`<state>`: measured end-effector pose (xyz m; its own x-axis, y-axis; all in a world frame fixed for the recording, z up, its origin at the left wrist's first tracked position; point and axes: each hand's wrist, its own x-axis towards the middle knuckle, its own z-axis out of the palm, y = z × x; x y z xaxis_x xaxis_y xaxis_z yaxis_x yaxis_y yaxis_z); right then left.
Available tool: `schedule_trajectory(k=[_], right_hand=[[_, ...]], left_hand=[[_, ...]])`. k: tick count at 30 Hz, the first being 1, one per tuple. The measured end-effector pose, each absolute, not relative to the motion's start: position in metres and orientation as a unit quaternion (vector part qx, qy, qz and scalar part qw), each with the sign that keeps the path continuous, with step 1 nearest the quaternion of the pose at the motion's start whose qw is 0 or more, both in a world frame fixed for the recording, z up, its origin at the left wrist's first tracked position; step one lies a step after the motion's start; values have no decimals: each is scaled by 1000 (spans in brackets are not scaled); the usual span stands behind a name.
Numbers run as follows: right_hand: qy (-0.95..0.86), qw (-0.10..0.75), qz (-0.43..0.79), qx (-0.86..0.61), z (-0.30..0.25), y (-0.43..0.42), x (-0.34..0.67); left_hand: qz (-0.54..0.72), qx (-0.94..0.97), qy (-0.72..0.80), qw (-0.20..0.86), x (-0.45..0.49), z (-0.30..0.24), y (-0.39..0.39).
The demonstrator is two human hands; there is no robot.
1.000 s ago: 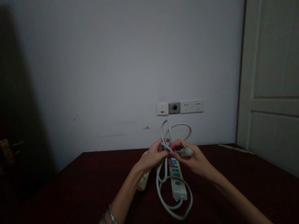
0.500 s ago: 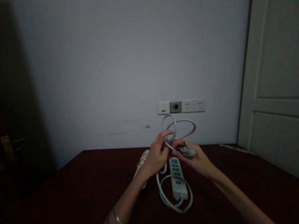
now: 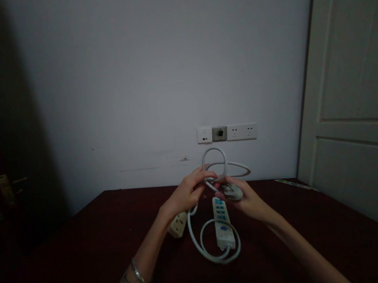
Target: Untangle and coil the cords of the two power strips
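A white power strip (image 3: 222, 223) with blue sockets lies on the dark red table (image 3: 86, 261). Its white cable (image 3: 210, 250) loops on the table beside it and rises into both hands, forming loops above them. My left hand (image 3: 185, 195) is closed on the cable where the loops cross. My right hand (image 3: 243, 199) is closed around the grey plug (image 3: 233, 192) at the cable's end. A second, cream-coloured power strip (image 3: 178, 224) lies under my left wrist, partly hidden.
A row of wall sockets (image 3: 227, 133) sits on the white wall behind the table. A pale door (image 3: 361, 105) stands at the right. A dark door with a handle (image 3: 3, 189) is at the far left.
The cable loops above my hands have shifted and spread. The loop on the table has drawn in closer to the power strip. Both hands stay on cable and plug.
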<state>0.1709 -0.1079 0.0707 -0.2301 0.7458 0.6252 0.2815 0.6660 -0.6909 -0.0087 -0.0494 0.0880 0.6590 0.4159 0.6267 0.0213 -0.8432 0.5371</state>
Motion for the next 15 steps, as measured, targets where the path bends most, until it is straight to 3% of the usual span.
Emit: schedule_trajectory(k=[6,10,15], right_hand=[[-763,505,226,-333,76,-110,176],[-745,522,237,-340,72,-104,178],[-704,560,254,-356,68,-100,176]], left_hand=[[452,856,99,231,-3,81,-52],[410,900,90,117,-3,85,-55],[372,917,98,107,-7,90,-56]])
